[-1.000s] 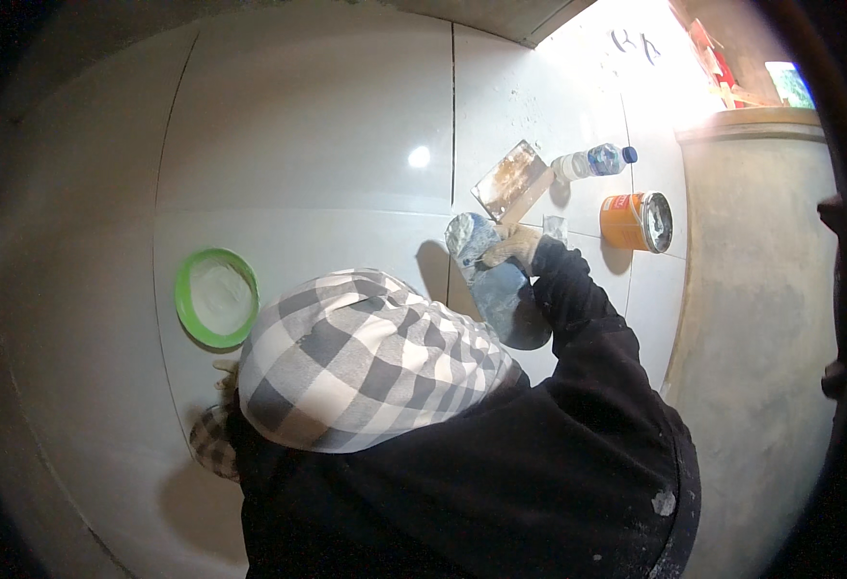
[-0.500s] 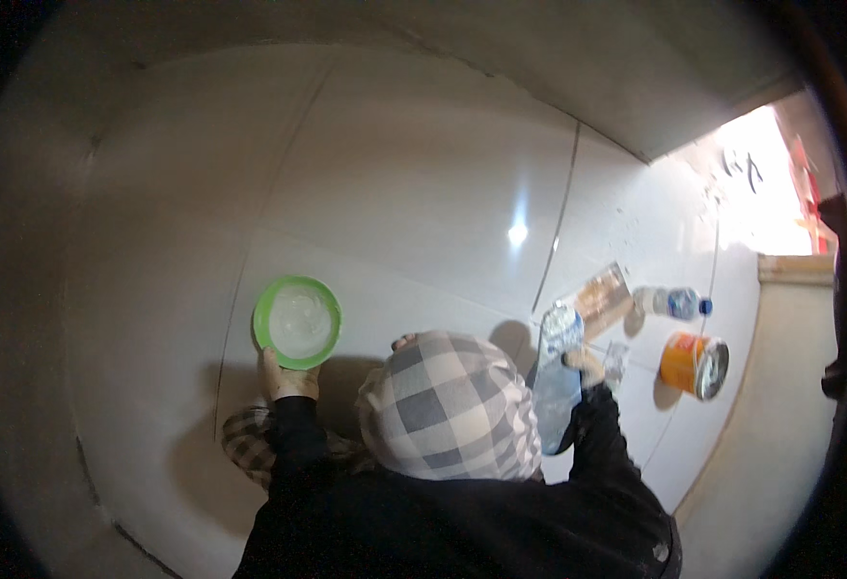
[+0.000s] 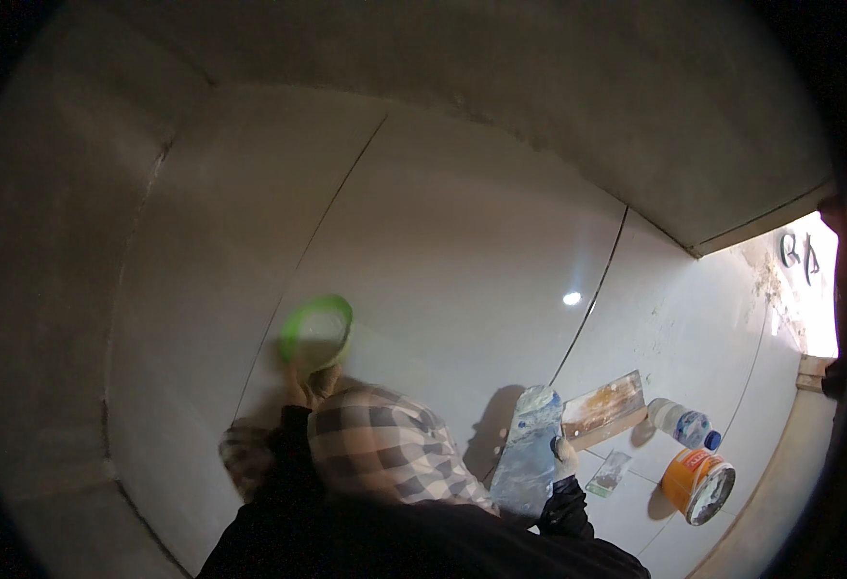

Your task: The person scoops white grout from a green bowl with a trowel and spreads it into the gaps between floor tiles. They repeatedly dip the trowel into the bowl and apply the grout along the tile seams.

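Left hand [image 3: 310,384] had its fingers closed on the near rim of the green bowl [image 3: 293,326], which sat tilted, whitish stuff inside, a bit blurry; right hand [image 3: 565,460] was against the side of a long bluish thing [image 3: 523,473], couldn't tell how far its fingers were curled; brown-stained slab [image 3: 602,407], blue-capped bottle [image 3: 679,422] and orange tub [image 3: 696,482] were off to the right.

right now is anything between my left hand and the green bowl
Nothing visible: the left hand meets the near side of the green bowl, seemingly holding it, though blurred. The checkered trouser leg is beside the hand, not in between.
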Action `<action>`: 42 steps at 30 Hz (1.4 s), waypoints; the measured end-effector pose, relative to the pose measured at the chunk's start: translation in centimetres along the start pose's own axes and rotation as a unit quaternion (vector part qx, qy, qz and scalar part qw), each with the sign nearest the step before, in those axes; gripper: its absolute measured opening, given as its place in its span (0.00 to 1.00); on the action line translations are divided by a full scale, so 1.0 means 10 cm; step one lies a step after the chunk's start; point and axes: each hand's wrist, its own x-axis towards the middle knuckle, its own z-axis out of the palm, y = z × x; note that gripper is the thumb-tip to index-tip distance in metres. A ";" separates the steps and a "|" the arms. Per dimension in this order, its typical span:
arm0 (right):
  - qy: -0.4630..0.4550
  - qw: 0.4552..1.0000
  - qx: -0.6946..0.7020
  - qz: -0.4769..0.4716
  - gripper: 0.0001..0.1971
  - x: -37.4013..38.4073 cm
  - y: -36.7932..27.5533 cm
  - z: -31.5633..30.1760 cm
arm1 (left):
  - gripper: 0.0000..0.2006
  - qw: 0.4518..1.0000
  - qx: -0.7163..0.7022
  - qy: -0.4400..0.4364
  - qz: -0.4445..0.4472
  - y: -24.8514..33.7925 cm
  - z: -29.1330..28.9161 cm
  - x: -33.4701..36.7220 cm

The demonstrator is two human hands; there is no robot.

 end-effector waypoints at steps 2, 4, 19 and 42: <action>-0.005 1.000 -0.007 -0.003 0.45 0.05 -0.05 0.04 | 0.28 0.999 0.016 0.015 0.040 0.09 0.34 0.11; 0.029 0.998 -0.055 -0.020 0.45 0.10 -0.10 0.09 | 0.25 0.988 0.113 0.023 0.102 0.31 0.74 0.24; -0.128 0.982 -0.133 -0.049 0.42 0.92 -0.80 1.17 | 0.35 0.772 0.441 -0.158 0.430 2.56 2.35 -0.88; -0.221 0.940 -0.228 -0.126 0.47 1.45 -0.43 1.53 | 0.39 0.483 0.790 -0.078 0.369 3.41 2.33 -0.48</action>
